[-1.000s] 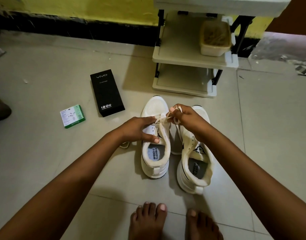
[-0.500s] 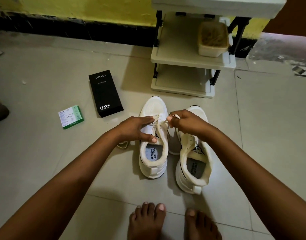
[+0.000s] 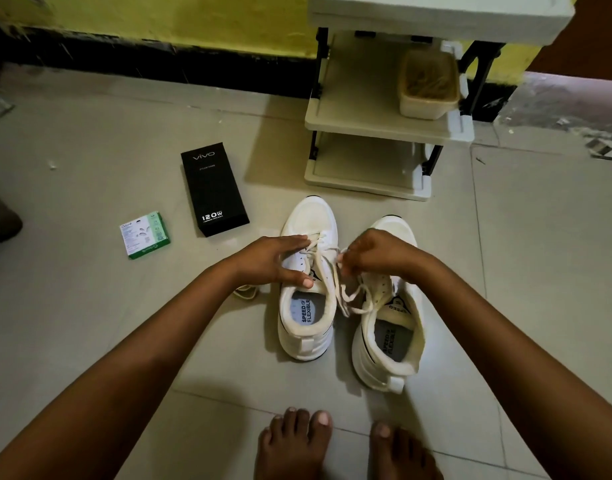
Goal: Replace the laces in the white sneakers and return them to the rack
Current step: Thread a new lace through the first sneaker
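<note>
Your left hand [image 3: 280, 259] lies flat on the left sneaker [image 3: 306, 282], fingers straight; your right hand [image 3: 377, 252], just beside it, pinches the lace [image 3: 339, 289], fingers curled.

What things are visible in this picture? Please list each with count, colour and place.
sneakers: 2, white, on the floor, side by side
lace: 1, white, in the left sneaker
rack: 1, cream, behind the sneakers
tub: 1, cream, on the rack's middle shelf
black box: 1, floor, left
green box: 1, green-white, floor, far left
left hand: rests on the left sneaker
right hand: pinches the lace
feet: 2, bare, bottom edge
</note>
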Motion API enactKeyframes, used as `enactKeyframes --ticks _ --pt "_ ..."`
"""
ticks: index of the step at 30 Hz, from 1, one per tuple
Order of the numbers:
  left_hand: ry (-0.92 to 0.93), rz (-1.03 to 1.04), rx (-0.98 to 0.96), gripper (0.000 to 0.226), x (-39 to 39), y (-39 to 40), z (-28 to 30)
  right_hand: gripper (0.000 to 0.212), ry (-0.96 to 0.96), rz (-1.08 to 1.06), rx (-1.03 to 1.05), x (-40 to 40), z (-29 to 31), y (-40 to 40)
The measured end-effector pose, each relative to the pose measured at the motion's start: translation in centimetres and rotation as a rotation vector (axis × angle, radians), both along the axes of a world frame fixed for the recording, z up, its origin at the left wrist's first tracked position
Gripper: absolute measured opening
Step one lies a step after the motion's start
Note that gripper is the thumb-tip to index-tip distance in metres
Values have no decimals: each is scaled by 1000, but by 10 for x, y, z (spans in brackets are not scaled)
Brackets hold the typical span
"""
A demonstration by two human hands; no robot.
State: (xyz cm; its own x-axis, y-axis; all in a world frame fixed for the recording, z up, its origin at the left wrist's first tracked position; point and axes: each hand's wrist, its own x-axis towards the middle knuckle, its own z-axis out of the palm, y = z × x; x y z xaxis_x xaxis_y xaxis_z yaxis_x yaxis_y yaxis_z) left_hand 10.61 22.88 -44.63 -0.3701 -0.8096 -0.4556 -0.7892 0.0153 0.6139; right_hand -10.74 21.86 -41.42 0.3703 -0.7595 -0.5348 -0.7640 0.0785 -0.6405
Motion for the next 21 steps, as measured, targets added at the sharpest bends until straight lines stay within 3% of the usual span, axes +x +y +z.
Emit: enactKeyframes --ticks 2,5,9,13,21 --pt "-2 5 3 84 0 0 -1 15 106 -42 -249 7 -15 -2" --pt "-2 0 0 85 0 1 -2 28 119 -45 -335 18 -32 2" --pt "-7 -3 -1 85 0 1 -2 14 147 -64 -449 21 -44 0" --pt "-1 -1 1 85 0 1 -2 11 103 -10 -347 17 -39 -5" --pt "18 -17 1 83 3 -1 -1 20 -521 -484 97 20 5 -11"
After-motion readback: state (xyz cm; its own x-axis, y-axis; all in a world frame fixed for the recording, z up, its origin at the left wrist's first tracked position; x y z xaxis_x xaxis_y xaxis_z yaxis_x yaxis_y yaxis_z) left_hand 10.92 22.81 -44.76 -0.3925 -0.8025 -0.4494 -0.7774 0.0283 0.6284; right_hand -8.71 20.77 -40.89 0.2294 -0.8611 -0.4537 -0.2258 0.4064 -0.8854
